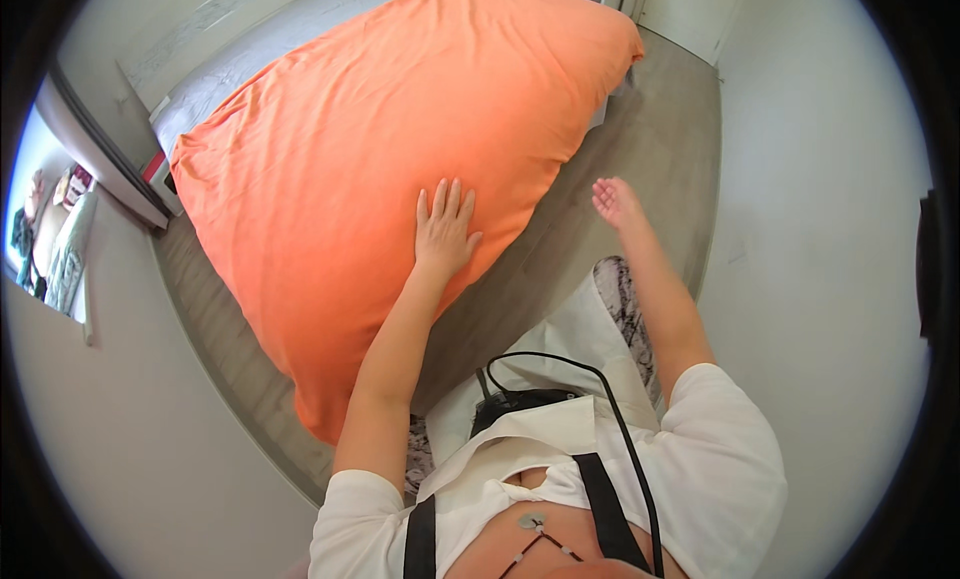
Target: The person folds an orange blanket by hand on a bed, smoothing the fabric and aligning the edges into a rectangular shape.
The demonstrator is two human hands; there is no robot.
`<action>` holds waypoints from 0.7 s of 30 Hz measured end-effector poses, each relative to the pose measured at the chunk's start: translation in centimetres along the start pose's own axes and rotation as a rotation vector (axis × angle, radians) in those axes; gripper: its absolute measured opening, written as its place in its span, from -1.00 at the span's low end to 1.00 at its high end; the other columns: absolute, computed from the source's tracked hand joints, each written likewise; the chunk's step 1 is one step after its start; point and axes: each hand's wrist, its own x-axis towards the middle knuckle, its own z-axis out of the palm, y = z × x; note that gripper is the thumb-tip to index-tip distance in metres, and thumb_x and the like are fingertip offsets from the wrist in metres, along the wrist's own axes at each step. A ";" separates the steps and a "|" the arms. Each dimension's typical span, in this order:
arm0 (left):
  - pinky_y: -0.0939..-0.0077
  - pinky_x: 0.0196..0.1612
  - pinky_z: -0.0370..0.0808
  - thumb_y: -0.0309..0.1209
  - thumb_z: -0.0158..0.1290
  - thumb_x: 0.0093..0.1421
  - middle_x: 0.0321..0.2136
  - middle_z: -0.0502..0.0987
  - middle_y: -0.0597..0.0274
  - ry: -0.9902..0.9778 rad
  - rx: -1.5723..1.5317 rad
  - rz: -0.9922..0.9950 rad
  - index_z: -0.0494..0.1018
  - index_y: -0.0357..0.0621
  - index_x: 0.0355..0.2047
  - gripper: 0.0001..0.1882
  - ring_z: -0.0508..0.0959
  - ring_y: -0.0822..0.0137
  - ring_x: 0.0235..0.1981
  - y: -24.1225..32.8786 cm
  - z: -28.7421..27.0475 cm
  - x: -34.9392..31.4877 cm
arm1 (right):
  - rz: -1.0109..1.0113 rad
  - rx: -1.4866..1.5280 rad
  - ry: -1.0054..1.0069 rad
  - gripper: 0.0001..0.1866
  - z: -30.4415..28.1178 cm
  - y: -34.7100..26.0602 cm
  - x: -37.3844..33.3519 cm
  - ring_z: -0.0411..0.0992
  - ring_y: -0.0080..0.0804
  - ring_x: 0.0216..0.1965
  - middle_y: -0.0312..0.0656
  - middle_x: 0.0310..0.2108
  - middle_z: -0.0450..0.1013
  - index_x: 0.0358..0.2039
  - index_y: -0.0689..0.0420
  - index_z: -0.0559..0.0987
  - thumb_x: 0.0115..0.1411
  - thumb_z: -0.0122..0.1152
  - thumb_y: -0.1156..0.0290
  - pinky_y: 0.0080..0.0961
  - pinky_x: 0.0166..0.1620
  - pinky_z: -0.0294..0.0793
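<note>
floor (665, 129) separates the wall (820, 179) from one orange cloth (330, 169); left hand (444, 237) flat on it, near its edge, grip released; right hand (616, 201) curled, grip unclear.

- Bed (225, 79): pale grey surface, showing along the far left side.
- Orange cloth (390, 129): spread broadly over the bed, lightly wrinkled.
- Floor (665, 129): grey-brown, wood-look, alongside the cloth.

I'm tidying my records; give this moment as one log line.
left hand: spread flat on orange cloth | right hand: loosely curled, apart from cloth | grey bed: partly visible behind cloth
</note>
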 end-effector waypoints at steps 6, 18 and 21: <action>0.15 0.13 -0.24 -0.09 -0.06 -0.05 0.10 -0.06 0.20 -0.040 0.028 0.006 0.01 0.02 0.06 -0.33 -0.12 0.25 0.14 0.9 -0.3 -0.1 | -0.121 -0.111 -0.116 -0.75 0.3 -4.3 -1.0 0.35 -0.52 -0.38 -0.30 -0.42 0.36 -0.21 0.08 0.35 0.03 -0.07 0.46 -0.58 -0.35 0.35; 0.17 -0.02 0.14 -0.10 -0.06 -0.05 -0.10 0.29 0.16 0.186 0.303 0.080 0.35 -0.07 -0.21 -0.57 0.25 0.20 -0.04 0.9 -0.5 -2.1 | -1.461 -0.930 -0.350 -0.76 11.3 -10.3 10.1 0.30 -0.31 -0.23 -0.17 -0.30 0.34 -0.29 0.18 0.40 -0.04 0.02 0.46 -0.51 -0.18 0.29; 0.22 -0.05 0.19 -0.17 -0.13 0.00 -0.14 0.33 0.17 0.143 0.352 0.092 0.38 -0.07 -0.27 -0.66 0.30 0.22 -0.08 1.0 -1.0 -5.0 | -1.708 -1.012 -0.444 -0.73 12.7 -10.4 12.9 0.25 -0.25 -0.14 -0.15 -0.24 0.33 -0.28 0.17 0.40 -0.06 0.04 0.41 -0.44 -0.12 0.24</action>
